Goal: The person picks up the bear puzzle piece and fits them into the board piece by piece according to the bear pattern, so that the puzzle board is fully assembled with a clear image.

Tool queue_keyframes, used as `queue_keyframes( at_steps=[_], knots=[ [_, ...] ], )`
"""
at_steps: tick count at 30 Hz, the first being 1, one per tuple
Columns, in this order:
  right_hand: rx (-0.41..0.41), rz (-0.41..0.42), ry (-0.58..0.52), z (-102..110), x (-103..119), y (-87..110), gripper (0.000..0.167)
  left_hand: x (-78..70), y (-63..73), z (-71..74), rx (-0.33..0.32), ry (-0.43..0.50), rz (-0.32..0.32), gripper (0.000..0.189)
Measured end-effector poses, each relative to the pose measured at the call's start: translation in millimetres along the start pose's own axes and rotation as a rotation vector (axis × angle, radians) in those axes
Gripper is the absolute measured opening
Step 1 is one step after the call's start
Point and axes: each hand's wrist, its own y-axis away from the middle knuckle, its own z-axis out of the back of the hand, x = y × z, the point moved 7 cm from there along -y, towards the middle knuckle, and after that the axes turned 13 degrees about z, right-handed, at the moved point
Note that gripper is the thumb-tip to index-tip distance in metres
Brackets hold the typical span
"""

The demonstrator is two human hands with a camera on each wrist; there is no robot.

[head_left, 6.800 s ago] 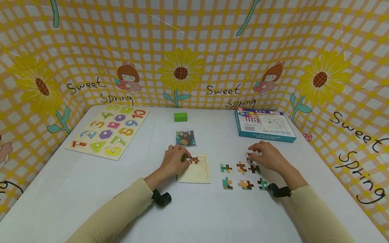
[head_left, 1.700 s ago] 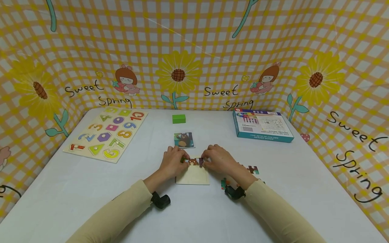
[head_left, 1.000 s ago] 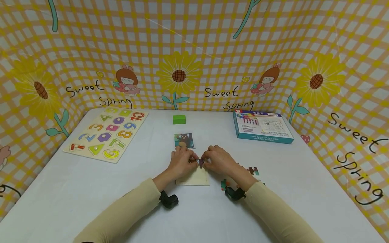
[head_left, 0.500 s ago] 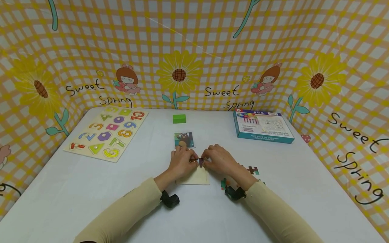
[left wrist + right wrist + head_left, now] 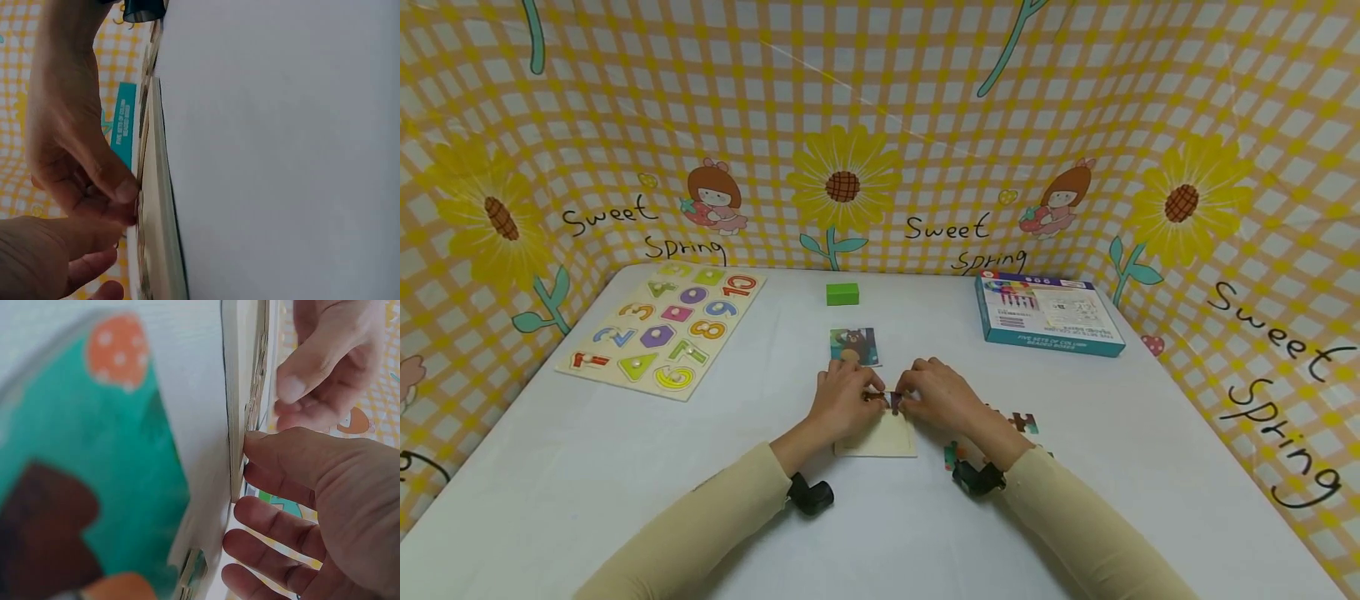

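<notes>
A pale wooden puzzle tray (image 5: 876, 443) lies on the table with a few jigsaw pieces along its far edge. My right hand (image 5: 942, 394) pinches a dark puzzle piece (image 5: 896, 402) at the tray's far right corner. In the right wrist view, that thumb (image 5: 265, 445) presses at the tray's edge. My left hand (image 5: 844, 402) hovers over the tray's far left part, beside a brown puzzle piece (image 5: 873, 396), fingers loosely bent. In the left wrist view its fingers (image 5: 94, 234) stand slightly apart from the pieces. The hands hide part of the row.
Several loose puzzle pieces (image 5: 1024, 422) lie right of the tray, partly under the right forearm. Behind the tray lies a bear picture card (image 5: 854, 343), then a green block (image 5: 842, 294). A number board (image 5: 662, 329) is at left, a teal-edged box (image 5: 1048, 312) at right.
My right hand has come from the loose pieces to the tray, bringing a dark piece. My left hand has shifted right along the row, then slightly back left in the last half second.
</notes>
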Motion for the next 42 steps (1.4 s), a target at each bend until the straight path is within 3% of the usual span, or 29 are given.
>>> queue_keyframes(
  at_steps=[7, 13, 20, 29, 42],
  knots=[
    [0.006, -0.010, 0.003, -0.2, -0.8, 0.6, 0.013, 13.5, 13.3, 19.6, 0.001, 0.031, 0.025, 0.017],
    [0.015, -0.028, -0.007, -0.2, -1.5, 0.7, 0.014, 29.1, 25.0, 27.5, 0.022, 0.039, 0.031, 0.020],
    [0.017, -0.043, -0.012, -2.1, -3.0, 0.2, 0.015, 41.5, 34.2, 28.6, 0.071, 0.101, 0.045, 0.028],
    [0.013, -0.035, -0.020, -3.9, -3.8, -0.1, 0.015, 48.7, 36.6, 25.6, 0.102, 0.108, 0.030, 0.030],
    [0.000, -0.044, -0.064, 9.7, -7.5, 10.5, 0.022, 51.0, 39.3, 23.9, 0.092, 0.097, 0.009, 0.029]
  ],
)
